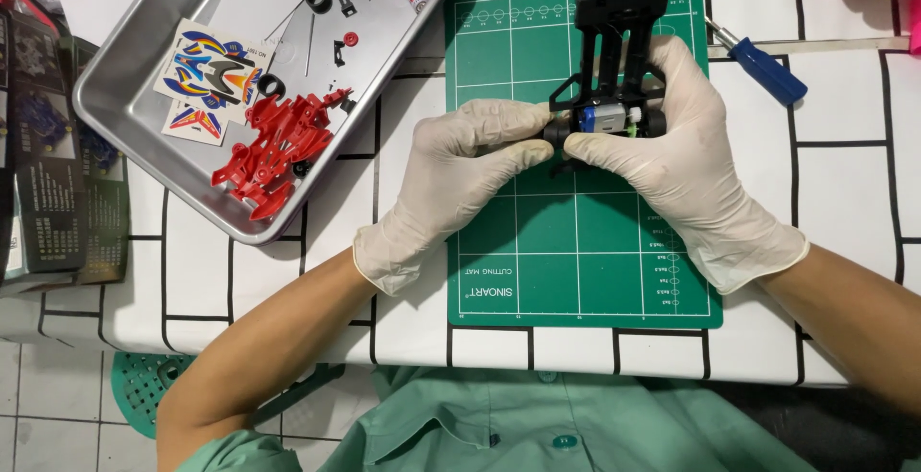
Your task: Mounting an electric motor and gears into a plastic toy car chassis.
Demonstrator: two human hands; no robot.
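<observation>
- Head view: both gloved hands meet over the green cutting mat (576, 261) on the table (844, 194), working on a black toy car chassis (614, 59) that stands on the mat's far half.
- The left hand (460, 179) has its grip closed, fingertips pinching the chassis's near end beside a small silver motor (606, 117).
- The right hand (672, 160) wraps that same end from the other side, its grip closed around the frame.
- Judged from this, the work goes best with the chassis held flat on the mat, the right hand steadying and the left pressing gently and squarely.
- A metal tray (134, 107) to the left holds a red car body (273, 151), a sticker sheet (211, 74) and small black parts; a blue-handled screwdriver (763, 69) lies to the right.
</observation>
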